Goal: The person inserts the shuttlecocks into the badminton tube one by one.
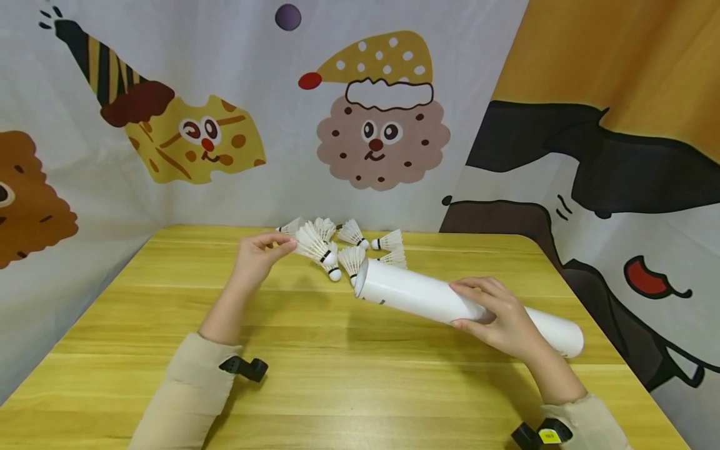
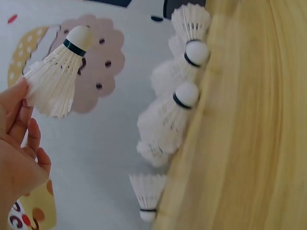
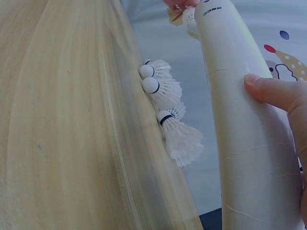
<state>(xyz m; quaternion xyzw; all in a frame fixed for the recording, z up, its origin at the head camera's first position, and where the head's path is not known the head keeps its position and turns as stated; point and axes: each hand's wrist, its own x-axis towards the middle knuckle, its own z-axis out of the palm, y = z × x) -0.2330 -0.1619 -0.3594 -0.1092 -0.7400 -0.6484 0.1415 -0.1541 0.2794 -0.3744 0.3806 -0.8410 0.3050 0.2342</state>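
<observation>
Between thumb and fingertips, my left hand (image 1: 255, 259) pinches a white feather shuttlecock (image 2: 60, 72) by the edge of its skirt. Its cork with a dark band points away from the hand. My right hand (image 1: 497, 315) grips a long white shuttlecock tube (image 1: 419, 290) around its middle. The tube is tilted, its open end facing left toward the held shuttlecock. In the right wrist view the thumb (image 3: 273, 91) presses along the tube's side, and part of the left hand with the shuttlecock shows beyond the tube's far end.
Several loose shuttlecocks (image 1: 351, 234) lie in a cluster at the back of the wooden table (image 1: 315, 375), some partly behind the tube. A curtain (image 1: 270, 200) with cartoon prints hangs behind the table's far edge.
</observation>
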